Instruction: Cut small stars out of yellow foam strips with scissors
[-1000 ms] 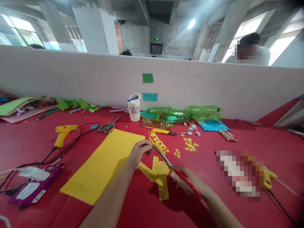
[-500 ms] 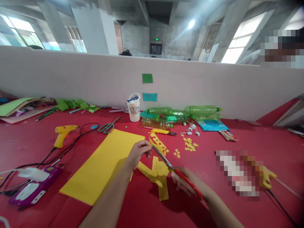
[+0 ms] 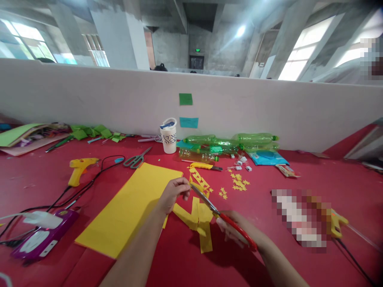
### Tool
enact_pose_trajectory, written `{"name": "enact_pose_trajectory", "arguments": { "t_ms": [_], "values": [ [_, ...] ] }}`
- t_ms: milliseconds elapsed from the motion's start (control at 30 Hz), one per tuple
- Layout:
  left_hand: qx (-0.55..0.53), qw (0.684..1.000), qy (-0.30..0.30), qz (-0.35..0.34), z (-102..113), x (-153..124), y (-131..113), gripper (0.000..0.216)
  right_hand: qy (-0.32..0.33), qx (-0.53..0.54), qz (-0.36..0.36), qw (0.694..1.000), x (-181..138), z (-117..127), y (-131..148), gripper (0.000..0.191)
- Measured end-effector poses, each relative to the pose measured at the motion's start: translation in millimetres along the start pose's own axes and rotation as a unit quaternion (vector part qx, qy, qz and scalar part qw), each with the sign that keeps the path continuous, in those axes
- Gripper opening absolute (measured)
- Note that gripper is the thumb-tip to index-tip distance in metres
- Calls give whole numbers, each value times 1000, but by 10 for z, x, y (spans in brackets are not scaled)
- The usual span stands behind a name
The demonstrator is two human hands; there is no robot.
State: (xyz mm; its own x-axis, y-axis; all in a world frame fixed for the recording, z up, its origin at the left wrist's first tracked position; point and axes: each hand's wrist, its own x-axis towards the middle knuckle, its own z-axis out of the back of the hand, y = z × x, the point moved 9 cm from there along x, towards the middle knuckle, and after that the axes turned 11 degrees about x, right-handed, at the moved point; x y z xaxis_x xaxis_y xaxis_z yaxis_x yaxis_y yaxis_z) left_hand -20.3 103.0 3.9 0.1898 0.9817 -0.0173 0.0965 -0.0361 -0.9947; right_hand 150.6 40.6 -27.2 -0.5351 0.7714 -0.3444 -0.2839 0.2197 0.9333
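My left hand (image 3: pixel 176 193) is closed in a pinch on a small piece of yellow paper (image 3: pixel 190 180), mostly hidden by the fingers. My right hand (image 3: pixel 235 229) grips red-handled scissors (image 3: pixel 211 205), their blades pointing up-left and their tips right at my left fingertips. Yellow paper strips (image 3: pixel 205 237) lie on the table below the blades. Just beyond the tips rests a yellow strip with star-shaped holes (image 3: pixel 200 178). Small yellow paper stars (image 3: pixel 239 183) are heaped to its right. A large yellow sheet (image 3: pixel 128 211) lies under and left of my left forearm.
Grey-handled scissors (image 3: pixel 135 160), a yellow glue gun (image 3: pixel 78 169) and a purple power strip (image 3: pixel 44 237) lie left. Behind stand a white cup (image 3: pixel 169 139), green plastic bottles (image 3: pixel 221 142) and a yellow cutter (image 3: pixel 203 166). Another glue gun (image 3: pixel 336 223) lies right, beside a blurred patch.
The scissors and my right hand have shifted very slightly down and right. The blurred person at the upper right has moved further right. Otherwise the table looks the same.
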Motion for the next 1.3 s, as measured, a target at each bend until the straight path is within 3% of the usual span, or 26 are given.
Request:
{"name": "enact_pose_trajectory", "arguments": {
  "t_ms": [267,533,800,1300],
  "values": [
    [-3,1000,2,4,4,5,0,9,-9,-9,-30,999,11,14,-72,40],
    [5,1000,-3,8,13,14,17,9,-12,7,0,1000,33,17,-60,38],
    [67,997,-21,-30,38,16,-38,15,-7,11,-19,1000,55,-6,-89,39],
    [115,988,-48,-87,-60,-36,-169,20,-25,3,27,999,54,-40,-16,40]
  ]
}}
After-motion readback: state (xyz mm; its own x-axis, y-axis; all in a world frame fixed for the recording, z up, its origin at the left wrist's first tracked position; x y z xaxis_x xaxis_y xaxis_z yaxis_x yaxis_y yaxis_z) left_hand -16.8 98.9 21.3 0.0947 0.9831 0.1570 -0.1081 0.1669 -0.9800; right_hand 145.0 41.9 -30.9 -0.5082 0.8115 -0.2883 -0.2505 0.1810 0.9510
